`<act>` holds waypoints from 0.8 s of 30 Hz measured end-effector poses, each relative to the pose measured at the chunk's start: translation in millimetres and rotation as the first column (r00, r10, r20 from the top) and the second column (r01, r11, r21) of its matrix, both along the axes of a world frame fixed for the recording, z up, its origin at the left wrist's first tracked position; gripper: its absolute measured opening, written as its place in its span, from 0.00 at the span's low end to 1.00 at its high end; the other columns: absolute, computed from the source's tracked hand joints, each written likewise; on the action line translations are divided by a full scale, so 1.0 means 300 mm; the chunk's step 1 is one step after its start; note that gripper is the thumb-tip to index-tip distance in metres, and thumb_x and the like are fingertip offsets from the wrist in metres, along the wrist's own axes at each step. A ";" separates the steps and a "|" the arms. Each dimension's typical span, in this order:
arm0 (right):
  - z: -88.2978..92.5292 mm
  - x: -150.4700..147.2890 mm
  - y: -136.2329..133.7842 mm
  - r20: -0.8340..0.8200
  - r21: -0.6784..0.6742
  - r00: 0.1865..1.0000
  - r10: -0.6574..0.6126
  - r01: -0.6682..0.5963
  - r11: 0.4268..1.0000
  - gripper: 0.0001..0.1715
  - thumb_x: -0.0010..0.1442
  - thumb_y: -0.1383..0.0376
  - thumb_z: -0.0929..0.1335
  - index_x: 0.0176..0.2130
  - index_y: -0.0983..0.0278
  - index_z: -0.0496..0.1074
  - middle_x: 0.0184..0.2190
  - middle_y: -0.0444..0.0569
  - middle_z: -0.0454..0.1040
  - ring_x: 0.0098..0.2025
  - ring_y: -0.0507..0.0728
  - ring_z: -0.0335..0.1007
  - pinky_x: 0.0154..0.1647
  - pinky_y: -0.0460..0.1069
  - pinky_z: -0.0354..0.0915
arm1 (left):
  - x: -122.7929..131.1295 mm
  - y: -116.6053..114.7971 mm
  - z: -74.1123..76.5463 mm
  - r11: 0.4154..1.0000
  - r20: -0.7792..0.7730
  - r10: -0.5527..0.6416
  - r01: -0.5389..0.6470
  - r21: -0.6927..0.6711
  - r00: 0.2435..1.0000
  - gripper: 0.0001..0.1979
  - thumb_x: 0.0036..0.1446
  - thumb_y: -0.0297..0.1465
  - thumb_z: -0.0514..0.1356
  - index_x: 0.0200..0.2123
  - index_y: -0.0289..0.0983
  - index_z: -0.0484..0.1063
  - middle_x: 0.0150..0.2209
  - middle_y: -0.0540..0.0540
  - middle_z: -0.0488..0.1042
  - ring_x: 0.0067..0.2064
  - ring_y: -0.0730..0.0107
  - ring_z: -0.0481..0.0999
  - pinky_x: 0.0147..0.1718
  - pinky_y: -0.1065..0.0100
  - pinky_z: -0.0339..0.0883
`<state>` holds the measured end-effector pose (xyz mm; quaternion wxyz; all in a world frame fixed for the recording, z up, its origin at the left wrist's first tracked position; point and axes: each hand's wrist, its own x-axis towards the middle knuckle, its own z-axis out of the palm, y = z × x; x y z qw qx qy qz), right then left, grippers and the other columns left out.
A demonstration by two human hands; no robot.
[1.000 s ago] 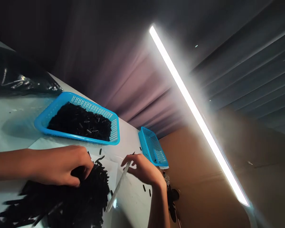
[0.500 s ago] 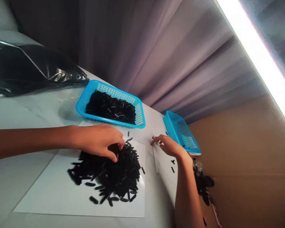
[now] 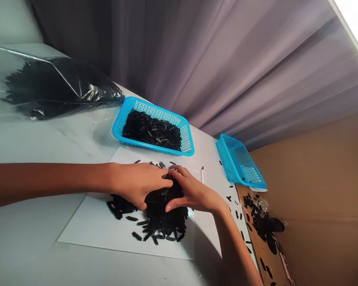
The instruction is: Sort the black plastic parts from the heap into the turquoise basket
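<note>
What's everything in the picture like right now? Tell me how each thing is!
left hand, curled against the heap
right hand, cupped around the heap
heap of black pieces, piled on a white sheet
nearer blue basket, lying flat, filled with black pieces
farther blue basket, tilted up
plastic bag, holding black pieces

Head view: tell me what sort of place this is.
Probably a small piecework sorting bench: a blue plastic basket of black pieces, a white sheet heaped with them, and a clear plastic bag of more.
</note>
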<state>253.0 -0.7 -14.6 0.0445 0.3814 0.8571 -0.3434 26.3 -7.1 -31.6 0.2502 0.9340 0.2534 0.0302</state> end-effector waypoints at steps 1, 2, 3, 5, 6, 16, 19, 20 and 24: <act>0.001 -0.003 -0.017 -0.019 -0.017 1.000 -0.007 0.007 1.000 0.55 0.47 0.42 0.77 0.65 0.60 0.62 0.64 0.58 0.62 0.65 0.67 0.58 0.67 0.63 0.58 | -0.002 0.007 -0.002 0.999 0.015 0.009 -0.009 -0.034 1.000 0.21 0.45 0.32 0.69 0.45 0.39 0.72 0.46 0.45 0.74 0.41 0.57 0.76 0.26 0.67 0.56; 0.002 -0.002 -0.035 -0.045 -0.026 0.999 -0.027 0.026 0.999 0.56 0.47 0.42 0.77 0.66 0.59 0.61 0.64 0.58 0.61 0.66 0.67 0.58 0.68 0.62 0.58 | -0.006 0.017 -0.004 0.998 0.035 0.017 -0.014 -0.066 0.999 0.19 0.45 0.31 0.69 0.43 0.39 0.73 0.44 0.46 0.75 0.39 0.59 0.76 0.26 0.67 0.56; 0.001 0.000 -0.055 -0.080 -0.029 0.995 -0.062 0.060 0.998 0.55 0.48 0.43 0.77 0.66 0.58 0.60 0.65 0.57 0.60 0.67 0.67 0.57 0.69 0.62 0.56 | -0.010 0.029 -0.006 0.995 0.060 0.020 -0.014 -0.095 0.998 0.16 0.45 0.30 0.68 0.40 0.39 0.73 0.41 0.47 0.76 0.38 0.61 0.76 0.26 0.68 0.56; -0.004 0.011 -0.093 -0.171 -0.007 0.970 -0.174 0.176 0.984 0.51 0.53 0.45 0.76 0.67 0.55 0.59 0.68 0.55 0.58 0.69 0.66 0.53 0.70 0.62 0.52 | -0.020 0.057 -0.003 0.987 0.126 0.023 -0.003 -0.158 0.992 0.12 0.45 0.26 0.67 0.36 0.39 0.74 0.36 0.49 0.76 0.37 0.63 0.76 0.28 0.69 0.58; -0.009 0.016 -0.109 -0.237 0.006 0.941 -0.242 0.250 0.968 0.46 0.56 0.46 0.75 0.67 0.54 0.60 0.68 0.54 0.57 0.70 0.66 0.51 0.71 0.62 0.51 | -0.026 0.071 0.004 0.982 0.164 0.029 0.003 -0.190 0.986 0.10 0.46 0.24 0.66 0.35 0.38 0.74 0.34 0.50 0.76 0.36 0.65 0.75 0.29 0.69 0.59; -0.015 -0.146 -0.106 -0.442 -0.860 0.110 -0.890 0.230 0.455 0.22 0.65 0.47 0.65 0.41 0.60 0.77 0.47 0.51 0.78 0.52 0.60 0.74 0.59 0.58 0.67 | -0.033 0.070 0.114 0.918 0.542 0.307 -0.093 -0.386 0.782 0.08 0.53 0.24 0.64 0.38 0.38 0.76 0.34 0.53 0.78 0.33 0.73 0.77 0.36 0.71 0.66; -0.047 -0.245 -0.087 -0.275 -0.961 0.033 -0.961 -0.029 0.274 0.11 0.64 0.57 0.67 0.38 0.61 0.76 0.42 0.47 0.80 0.44 0.55 0.77 0.49 0.52 0.73 | -0.015 0.051 0.093 0.960 0.614 0.251 -0.111 -0.256 0.748 0.09 0.53 0.22 0.64 0.38 0.37 0.77 0.40 0.50 0.79 0.43 0.69 0.77 0.42 0.70 0.66; -0.062 -0.268 -0.080 -0.230 -0.970 0.007 -0.973 -0.086 0.229 0.08 0.63 0.61 0.67 0.37 0.61 0.75 0.39 0.45 0.80 0.41 0.53 0.77 0.45 0.49 0.74 | -0.013 0.048 0.089 0.970 0.601 0.223 -0.115 -0.214 0.768 0.09 0.53 0.21 0.65 0.38 0.36 0.77 0.41 0.49 0.79 0.45 0.67 0.77 0.44 0.69 0.67; -0.108 -0.300 -0.052 -0.148 -0.972 -0.087 -0.985 -0.170 0.161 0.05 0.61 0.68 0.68 0.32 0.63 0.72 0.30 0.42 0.77 0.30 0.49 0.73 0.28 0.40 0.70 | -0.028 0.049 0.100 0.988 0.475 0.151 -0.126 -0.084 0.867 0.08 0.56 0.24 0.65 0.41 0.34 0.77 0.44 0.44 0.78 0.45 0.63 0.77 0.46 0.63 0.68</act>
